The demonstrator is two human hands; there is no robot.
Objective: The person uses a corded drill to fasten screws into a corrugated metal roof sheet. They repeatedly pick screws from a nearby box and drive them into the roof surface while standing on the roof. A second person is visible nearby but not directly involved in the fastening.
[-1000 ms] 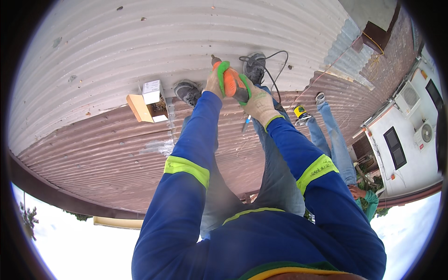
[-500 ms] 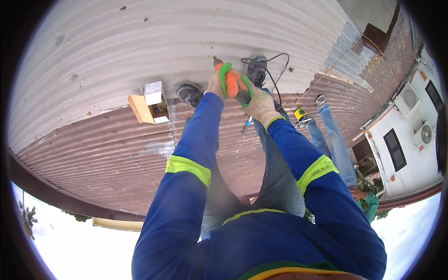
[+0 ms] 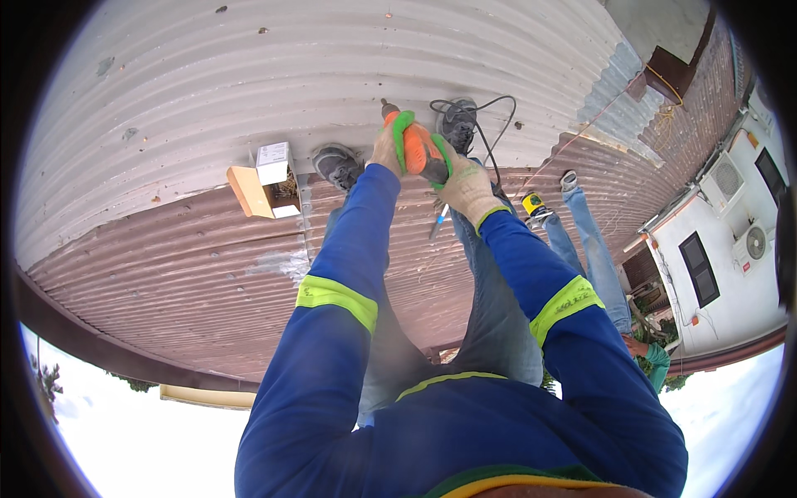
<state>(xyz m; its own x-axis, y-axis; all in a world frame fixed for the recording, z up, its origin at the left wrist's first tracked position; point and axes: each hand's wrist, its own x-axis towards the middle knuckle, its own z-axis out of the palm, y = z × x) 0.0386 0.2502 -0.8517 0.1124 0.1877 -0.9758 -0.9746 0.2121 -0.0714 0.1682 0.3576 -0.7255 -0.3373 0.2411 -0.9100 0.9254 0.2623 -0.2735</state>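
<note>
Both my hands grip an orange power drill (image 3: 421, 153), its dark chuck end toward the far left. Around its front part is my left hand (image 3: 388, 149), in a pale glove with green fingers. My right hand (image 3: 467, 187), gloved the same way, closes round its rear end. The drill is above the corrugated metal roof (image 3: 332, 100), its tip apart from any screw that I can see. A black cord (image 3: 488, 149) loops beside my right shoe (image 3: 457, 126). Left of my left shoe (image 3: 339, 166) stands an open cardboard box (image 3: 249, 192) with many small screws inside.
A blue-and-white marker-like tool (image 3: 439, 222) shows below my right hand. At right stand another person's jeans-clad legs (image 3: 602, 249), near a yellow tape measure (image 3: 532, 202). A reddish string (image 3: 581, 133) crosses the roof. Beyond the roof edge is a white building (image 3: 722, 249).
Hardly anything differs. The drill and both hands keep their grip and place, with only a slight shift of the view.
</note>
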